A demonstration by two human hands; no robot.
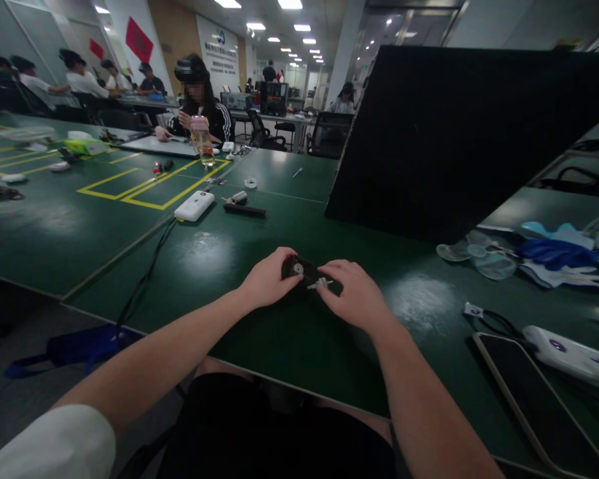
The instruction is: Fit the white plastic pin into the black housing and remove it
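Observation:
A small black device (305, 271) with a round silver part on top lies on the green table (259, 339) just in front of me. My left hand (268, 279) curls around its left end, fingers closed on it. My right hand (355, 294) rests against its right side, and its fingers pinch a small white-silver piece (322, 284) right at the device. Part of the device is hidden under both hands.
A phone (532, 392) and a white power bank (574, 354) lie at the right front; gloves and clear plastic parts (499, 258) lie beyond. A big black panel (459, 140) leans at the right. Another white power bank (194, 205) and a black tool (244, 209) lie ahead. People sit at far tables.

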